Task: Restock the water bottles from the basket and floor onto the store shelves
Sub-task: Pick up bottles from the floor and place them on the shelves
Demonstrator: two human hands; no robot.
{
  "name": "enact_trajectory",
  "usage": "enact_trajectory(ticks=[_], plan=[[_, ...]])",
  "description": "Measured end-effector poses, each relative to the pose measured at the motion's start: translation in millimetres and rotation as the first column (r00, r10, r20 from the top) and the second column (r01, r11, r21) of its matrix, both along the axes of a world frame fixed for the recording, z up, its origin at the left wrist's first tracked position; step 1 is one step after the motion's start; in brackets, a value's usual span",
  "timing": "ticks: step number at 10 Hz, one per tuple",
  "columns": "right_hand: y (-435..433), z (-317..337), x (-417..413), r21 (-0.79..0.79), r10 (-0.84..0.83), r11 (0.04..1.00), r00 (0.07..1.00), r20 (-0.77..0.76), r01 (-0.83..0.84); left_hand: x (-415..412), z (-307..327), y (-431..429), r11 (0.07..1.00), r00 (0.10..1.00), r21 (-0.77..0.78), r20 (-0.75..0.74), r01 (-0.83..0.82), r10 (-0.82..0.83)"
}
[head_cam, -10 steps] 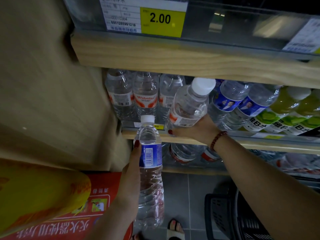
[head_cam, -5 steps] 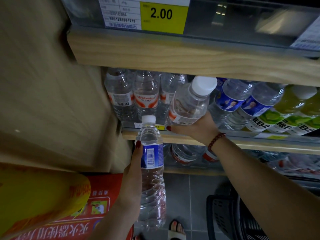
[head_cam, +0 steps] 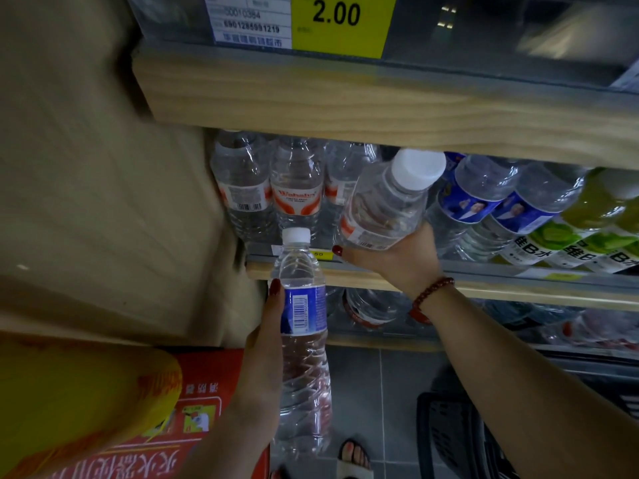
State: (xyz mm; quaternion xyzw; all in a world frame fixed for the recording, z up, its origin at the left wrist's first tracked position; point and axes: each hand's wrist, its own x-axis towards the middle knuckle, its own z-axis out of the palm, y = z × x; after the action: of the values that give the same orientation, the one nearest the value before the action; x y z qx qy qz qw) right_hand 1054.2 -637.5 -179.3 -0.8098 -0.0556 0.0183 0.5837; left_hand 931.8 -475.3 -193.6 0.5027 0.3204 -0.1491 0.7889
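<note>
Nearest the wooden middle shelf edge [head_cam: 484, 288], below and in front of it, my left hand [head_cam: 262, 344] is wrapped round a clear blue-label water bottle [head_cam: 302, 340], upright, cap level with the edge. Just above that edge my right hand [head_cam: 397, 257] cups a clear red-label white-capped bottle [head_cam: 387, 205], long axis tilted, cap up-right, base toward the shelf. It's the nearer one to go in. Behind: a standing row of clear red-label bottles [head_cam: 297, 191].

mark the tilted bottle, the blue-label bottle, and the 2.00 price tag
tilted bottle [head_cam: 387, 202], head view, clear body
blue-label bottle [head_cam: 304, 309], head view, blue label
2.00 price tag [head_cam: 340, 25], head view, yellow panel
</note>
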Motion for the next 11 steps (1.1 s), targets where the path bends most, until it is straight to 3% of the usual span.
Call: enact_trajectory(ticks=[3,4,6,9,11], plan=[[-2.2,-8.4,2.0,-0.058,-0.043,0.997,0.973,0.229,0.057,1.9,-9.3,12.0,0.994,1.0,-0.107,-0.017,0.008,-0.01],[-1.1,-7.4,1.1,-0.06,-0.055,0.995,0.951,0.303,0.077,1.5,-11.5,12.2,0.997,0.999,-0.071,-0.005,0.038,-0.038],[3.7,-0.3,2.4,-0.104,-0.03,0.991,0.885,0.465,0.088,6.1,-19.5,15.3,0.982,0.999,-0.188,-0.026,0.027,-0.032],[8.5,6.0,5.7,-0.194,-0.014,0.975,0.896,0.444,0.111,9.5,-17.2,13.8,0.994,1.0,-0.106,-0.022,0.006,-0.008],[11.3,-1.0,11.0,-0.068,-0.056,0.994,0.941,0.335,0.084,9.8,-13.6,15.3,0.995,1.0,-0.1,-0.001,-0.001,0.001]])
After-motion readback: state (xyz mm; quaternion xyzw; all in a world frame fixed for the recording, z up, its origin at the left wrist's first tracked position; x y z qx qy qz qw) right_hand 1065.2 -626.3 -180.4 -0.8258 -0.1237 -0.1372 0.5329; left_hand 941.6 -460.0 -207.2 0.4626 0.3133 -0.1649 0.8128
